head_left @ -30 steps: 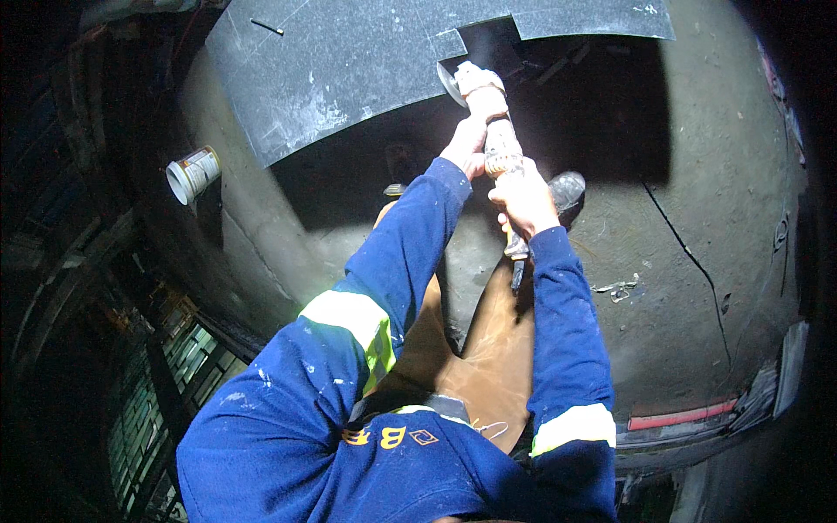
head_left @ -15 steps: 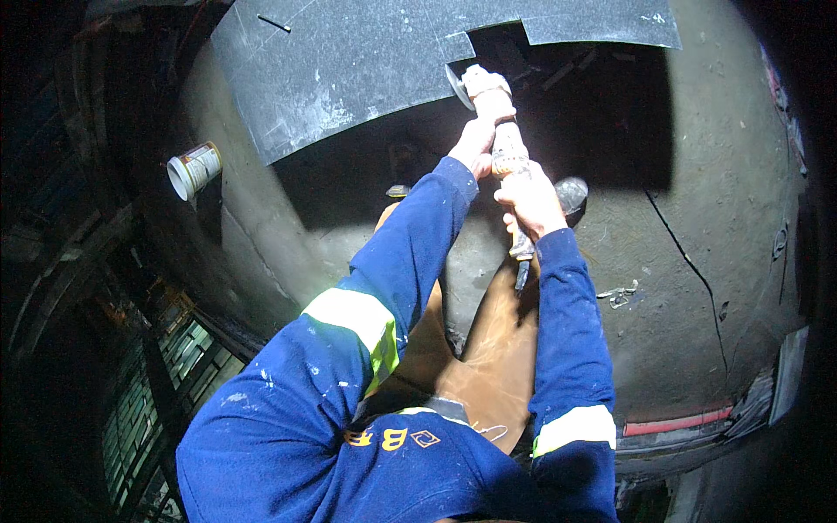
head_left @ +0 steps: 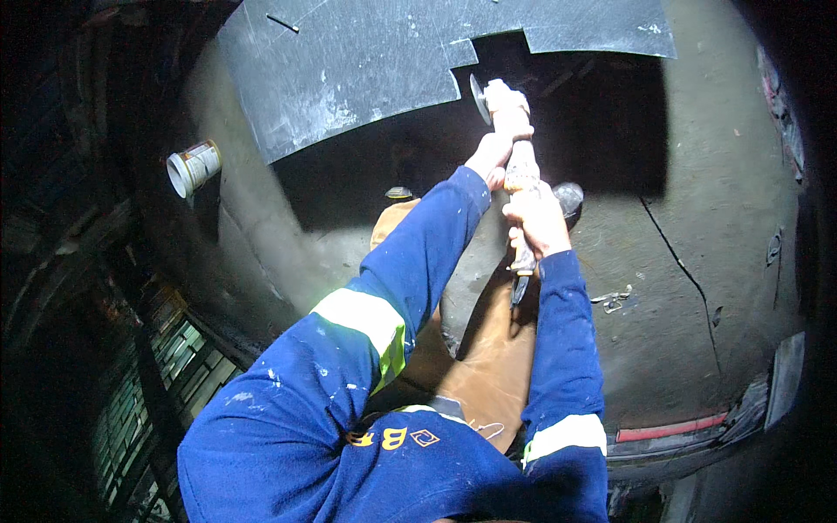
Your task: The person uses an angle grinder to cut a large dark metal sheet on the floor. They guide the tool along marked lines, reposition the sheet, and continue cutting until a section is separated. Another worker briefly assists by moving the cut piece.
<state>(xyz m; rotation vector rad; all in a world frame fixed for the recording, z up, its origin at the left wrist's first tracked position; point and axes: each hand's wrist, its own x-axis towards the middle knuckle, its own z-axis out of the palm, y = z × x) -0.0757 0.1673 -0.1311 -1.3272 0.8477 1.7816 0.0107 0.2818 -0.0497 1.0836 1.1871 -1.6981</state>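
Both hands are wrapped round a pale, dusty angle grinder point(head_left: 521, 166) held out in front of me. My left hand point(head_left: 491, 159) grips its front part, just behind the head. My right hand point(head_left: 538, 218) closes round the rear of the body, where a dark cord comes out toward me. The grinder's thin disc point(head_left: 479, 98) stands on edge on the left of the head, close beside the notched edge of a large grey sheet point(head_left: 366, 70). A stepped cut-out opens in that sheet's near edge. Whether the disc touches the sheet I cannot tell.
A white bucket point(head_left: 193, 168) lies tipped on the floor at left. A small dark stick point(head_left: 282, 23) rests on the sheet. To the right, a long crack point(head_left: 678, 254) runs along the concrete floor, near some crumpled scraps point(head_left: 614, 300). My shoe point(head_left: 568, 199) is beside my right hand.
The grinder and both hands have shifted a little to the right and toward me. Its disc has moved away from the cut edge of the sheet.
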